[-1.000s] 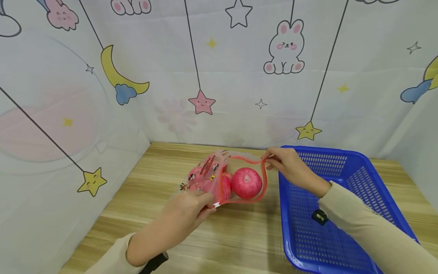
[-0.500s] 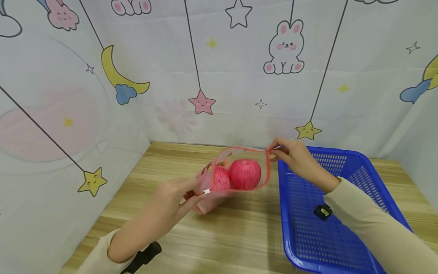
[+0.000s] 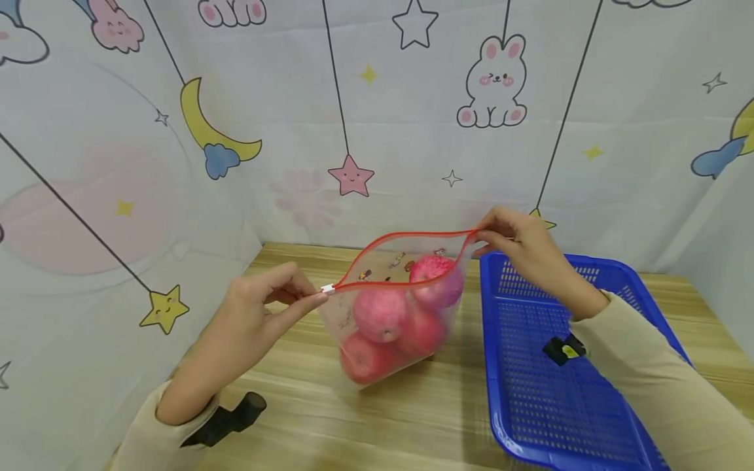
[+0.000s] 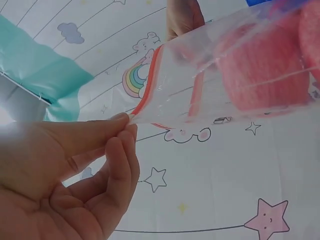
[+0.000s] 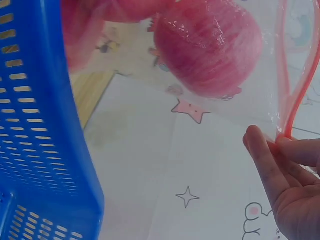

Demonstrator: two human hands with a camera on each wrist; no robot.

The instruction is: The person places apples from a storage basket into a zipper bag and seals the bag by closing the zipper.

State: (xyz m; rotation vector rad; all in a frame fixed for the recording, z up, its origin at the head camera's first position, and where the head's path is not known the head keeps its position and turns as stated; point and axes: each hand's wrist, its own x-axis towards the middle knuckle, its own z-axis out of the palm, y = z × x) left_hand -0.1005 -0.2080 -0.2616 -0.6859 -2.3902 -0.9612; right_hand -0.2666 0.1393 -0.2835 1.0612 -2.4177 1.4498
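The bag is clear plastic with small cartoon prints, its mouth edged by a red band with a white slider. At least four pinkish-red apples bunch inside. It hangs, mouth upward, over the table, with the basket at four o'clock from it. The left hand pinches the slider corner at ten o'clock; the right hand pinches the corner at two.

Half a second ago the mouth tipped toward the head camera; now it is higher and wider, the left hand farther toward nine o'clock.

The left wrist view alone shows a rainbow print and teal cloth.
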